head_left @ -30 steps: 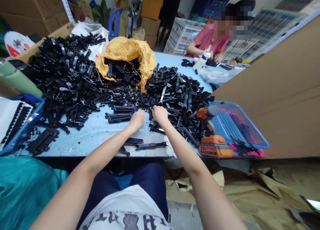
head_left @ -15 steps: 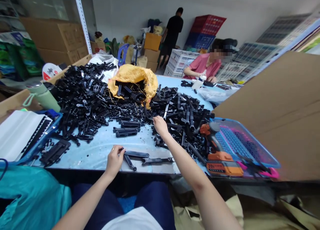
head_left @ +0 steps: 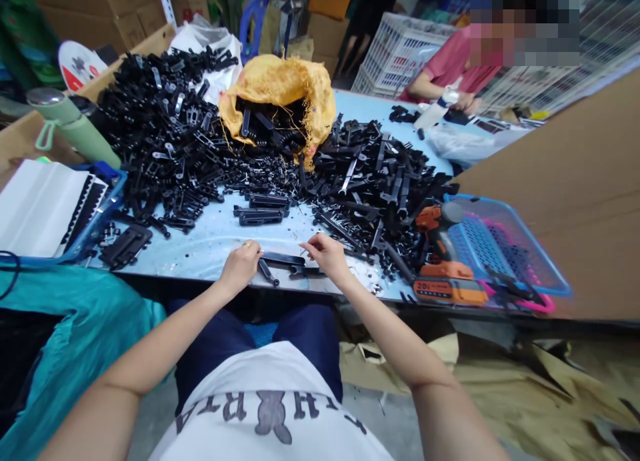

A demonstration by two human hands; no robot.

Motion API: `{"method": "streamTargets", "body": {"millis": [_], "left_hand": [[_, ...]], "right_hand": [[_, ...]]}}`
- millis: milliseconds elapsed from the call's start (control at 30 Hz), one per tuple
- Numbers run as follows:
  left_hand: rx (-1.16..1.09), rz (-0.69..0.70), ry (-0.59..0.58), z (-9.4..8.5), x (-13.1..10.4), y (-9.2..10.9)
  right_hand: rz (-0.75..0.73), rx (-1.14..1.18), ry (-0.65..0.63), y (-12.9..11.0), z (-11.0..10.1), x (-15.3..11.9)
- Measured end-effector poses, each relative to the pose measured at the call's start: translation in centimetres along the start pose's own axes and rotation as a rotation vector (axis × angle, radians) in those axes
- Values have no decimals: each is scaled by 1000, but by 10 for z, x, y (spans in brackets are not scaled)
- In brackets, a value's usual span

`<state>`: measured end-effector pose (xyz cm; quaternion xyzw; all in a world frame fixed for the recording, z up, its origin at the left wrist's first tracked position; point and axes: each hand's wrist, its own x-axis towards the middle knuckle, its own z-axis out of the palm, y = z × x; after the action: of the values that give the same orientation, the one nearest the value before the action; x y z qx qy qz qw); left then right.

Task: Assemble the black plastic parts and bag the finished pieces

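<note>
My left hand [head_left: 243, 262] is closed on the near-left end of a long black plastic bar [head_left: 284, 258], close to the table's front edge. A shorter black link [head_left: 269, 273] with a round end angles down from the same pinched end. Just right of the bar, my right hand [head_left: 325, 253] pinches a tiny thin piece that looks like a screw; the fingertips partly hide it. Beneath that hand lies a black bar with a forked end [head_left: 300, 271], partly covered. Beyond the hands, several black bars [head_left: 261, 216] lie stacked side by side.
Heaps of black parts [head_left: 165, 134] flank a yellow woven sack [head_left: 280, 81]. An orange cordless drill [head_left: 443, 282] lies by a blue basket [head_left: 520, 241] at right. At left are a green flask [head_left: 80, 127] and papers [head_left: 43, 207]. A co-worker in pink [head_left: 450, 64] sits opposite.
My right hand has come back from the edge of the parts heap to beside the bar in my left hand. The view has tilted down; the left hand keeps its pinch.
</note>
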<state>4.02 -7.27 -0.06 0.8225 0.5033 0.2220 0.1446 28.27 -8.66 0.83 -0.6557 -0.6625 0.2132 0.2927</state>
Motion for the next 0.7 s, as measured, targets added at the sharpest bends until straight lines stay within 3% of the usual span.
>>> {"method": "streamTargets", "body": {"millis": [300,533,700], "left_hand": [[-1,131,20,16,5,-7],[19,237,160,23,3,-17],[3,286,191,23,-2,-20]], "right_hand": [[-197,-344,-26,4,2,-20],[-354,-381,63,8,11,-27],[-546,-177,168,23,17,-40]]}}
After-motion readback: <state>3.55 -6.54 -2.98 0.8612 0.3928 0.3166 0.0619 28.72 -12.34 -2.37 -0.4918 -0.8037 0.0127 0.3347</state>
